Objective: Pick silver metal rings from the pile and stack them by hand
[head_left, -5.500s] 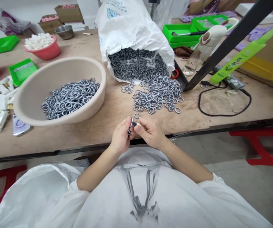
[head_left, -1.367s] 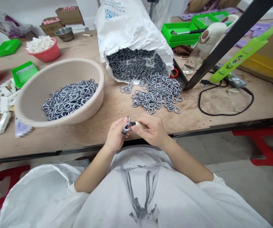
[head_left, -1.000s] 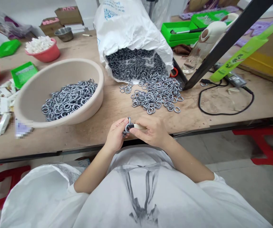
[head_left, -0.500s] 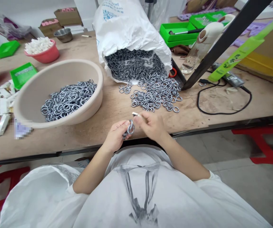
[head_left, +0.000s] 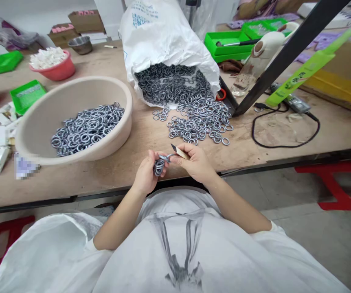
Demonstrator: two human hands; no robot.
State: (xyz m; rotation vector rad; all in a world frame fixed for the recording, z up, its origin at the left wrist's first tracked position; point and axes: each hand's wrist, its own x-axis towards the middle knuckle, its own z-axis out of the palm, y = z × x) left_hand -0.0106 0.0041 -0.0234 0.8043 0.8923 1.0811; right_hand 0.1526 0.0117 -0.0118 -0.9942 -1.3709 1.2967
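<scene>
My left hand (head_left: 145,174) is closed around a small bunch of grey rings (head_left: 159,167). Between the two hands lies one more grey ring (head_left: 164,157), pinched by the fingertips of my right hand (head_left: 196,163). That same right hand grips a small knife (head_left: 181,153) with a pale handle and a dark slanted tip pointing up and left. Ahead of my hands, many loose rings (head_left: 200,122) spill from a white sack (head_left: 166,36) lying on its side. To the left, a beige basin (head_left: 29,140) holds a heap of similar rings.
The wooden table (head_left: 111,179) carries white pieces (head_left: 0,140), a green tray (head_left: 27,97) and a red bowl (head_left: 53,72) at left. On the right are a slanted dark metal bar (head_left: 273,65), a bottle (head_left: 248,73) and a black cable (head_left: 255,132). Red stools (head_left: 336,183) stand below.
The ring between my hands has turned from upright to nearly flat and is now held from both sides. The knife in my right hand has swung so its dark tip shows.
</scene>
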